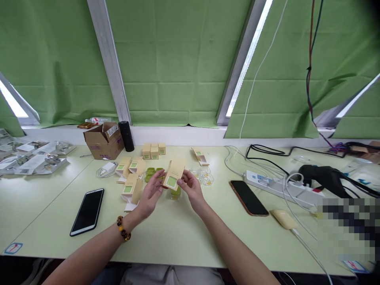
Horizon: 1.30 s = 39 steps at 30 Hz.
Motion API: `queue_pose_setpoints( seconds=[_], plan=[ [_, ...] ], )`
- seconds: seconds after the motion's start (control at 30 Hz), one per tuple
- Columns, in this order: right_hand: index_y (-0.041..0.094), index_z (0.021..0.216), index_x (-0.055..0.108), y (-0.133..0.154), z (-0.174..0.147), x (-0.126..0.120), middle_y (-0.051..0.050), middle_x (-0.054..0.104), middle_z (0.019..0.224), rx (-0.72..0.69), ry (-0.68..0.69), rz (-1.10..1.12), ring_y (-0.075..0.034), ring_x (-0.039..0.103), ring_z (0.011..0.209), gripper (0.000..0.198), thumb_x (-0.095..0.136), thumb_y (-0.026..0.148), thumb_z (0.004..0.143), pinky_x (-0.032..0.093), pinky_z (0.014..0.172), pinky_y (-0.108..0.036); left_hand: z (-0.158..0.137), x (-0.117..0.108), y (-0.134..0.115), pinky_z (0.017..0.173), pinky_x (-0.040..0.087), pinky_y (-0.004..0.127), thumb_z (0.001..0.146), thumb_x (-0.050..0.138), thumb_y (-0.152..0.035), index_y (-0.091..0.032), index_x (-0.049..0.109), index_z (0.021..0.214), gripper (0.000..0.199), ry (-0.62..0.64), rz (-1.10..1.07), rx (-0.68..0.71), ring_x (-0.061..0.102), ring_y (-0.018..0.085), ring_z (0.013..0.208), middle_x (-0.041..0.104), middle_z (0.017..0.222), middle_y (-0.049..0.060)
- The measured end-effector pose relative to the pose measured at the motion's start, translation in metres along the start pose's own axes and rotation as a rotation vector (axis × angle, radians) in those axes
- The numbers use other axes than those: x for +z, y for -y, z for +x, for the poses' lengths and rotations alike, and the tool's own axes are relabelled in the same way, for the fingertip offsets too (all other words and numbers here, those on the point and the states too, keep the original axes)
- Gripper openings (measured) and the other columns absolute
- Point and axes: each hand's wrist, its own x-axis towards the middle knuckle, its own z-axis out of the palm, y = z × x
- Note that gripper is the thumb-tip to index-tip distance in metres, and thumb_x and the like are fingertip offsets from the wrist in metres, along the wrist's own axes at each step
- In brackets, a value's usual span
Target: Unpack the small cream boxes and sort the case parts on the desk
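Note:
Between my two hands, above the table, is a light-brown cardboard box with a green square on its front. My left hand grips its left edge. The fingers of my right hand are closed on its right side. Below the box stands a small clear container with something green in it, partly hidden by the box. Several green cups sit just behind my left hand, and clear plastic pieces lie beyond my right hand. Left of my left hand are several similar boxes with flaps open.
Several small closed boxes stand at the back, with one flattish box to their right. Phones lie left and right. A power strip, cables, a carton and a black cylinder are around.

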Motion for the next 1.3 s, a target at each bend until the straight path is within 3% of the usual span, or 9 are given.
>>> queue_pose_setpoints(
  seconds=[0.13,0.5,0.8,0.93,1.1,1.3],
  plan=[
    [0.024,0.127,0.066,-0.007,0.001,0.000,-0.009,0.077,0.110,-0.006,0.003,-0.062,-0.027,0.069,0.099,0.057,0.076,0.059,0.083,0.053,0.087,-0.041,-0.006,0.004,0.007,0.112,0.050,0.050,0.101,0.056,-0.042,-0.024,0.033,0.160,0.066,0.024,0.112,0.016,0.051,0.034,0.142,0.044,0.160,0.018],
    [0.024,0.119,0.068,-0.006,0.001,0.002,-0.007,0.077,0.108,-0.002,0.005,-0.114,-0.025,0.067,0.096,0.046,0.077,0.052,0.083,0.046,0.085,-0.037,-0.004,0.004,0.010,0.119,0.042,0.050,0.100,0.060,-0.038,-0.026,0.037,0.157,0.062,0.015,0.000,0.003,0.047,0.034,0.145,0.044,0.160,0.014],
    [0.025,0.127,0.060,-0.003,-0.003,0.007,-0.009,0.078,0.111,0.040,0.046,0.011,-0.027,0.071,0.110,0.054,0.080,0.047,0.083,0.055,0.092,-0.040,-0.002,0.005,0.005,0.116,0.045,0.045,0.099,0.062,-0.039,-0.025,0.041,0.152,0.059,-0.008,-0.021,-0.013,0.049,0.031,0.143,0.045,0.158,0.014],
    [0.025,0.126,0.060,-0.003,-0.005,0.009,-0.009,0.079,0.108,0.058,0.033,0.018,-0.026,0.073,0.107,0.053,0.081,0.048,0.083,0.059,0.091,-0.040,-0.001,0.007,0.000,0.111,0.047,0.044,0.098,0.063,-0.041,-0.024,0.044,0.147,0.056,-0.017,-0.045,-0.021,0.053,0.031,0.138,0.049,0.154,0.015],
    [0.023,0.124,0.062,-0.001,-0.004,0.009,-0.010,0.079,0.107,0.074,0.011,0.014,-0.027,0.074,0.105,0.054,0.082,0.048,0.080,0.060,0.092,-0.042,-0.002,0.007,0.001,0.114,0.045,0.045,0.097,0.063,-0.039,-0.024,0.042,0.149,0.058,-0.016,-0.049,-0.022,0.047,0.032,0.144,0.048,0.155,0.016],
    [0.023,0.123,0.064,0.001,-0.003,0.006,-0.010,0.080,0.104,0.119,-0.019,0.045,-0.028,0.075,0.102,0.058,0.084,0.052,0.077,0.059,0.093,-0.043,-0.006,0.005,0.009,0.117,0.043,0.049,0.093,0.062,-0.027,-0.024,0.037,0.155,0.067,0.016,0.007,-0.017,0.047,0.032,0.144,0.047,0.157,0.014]
  ],
)
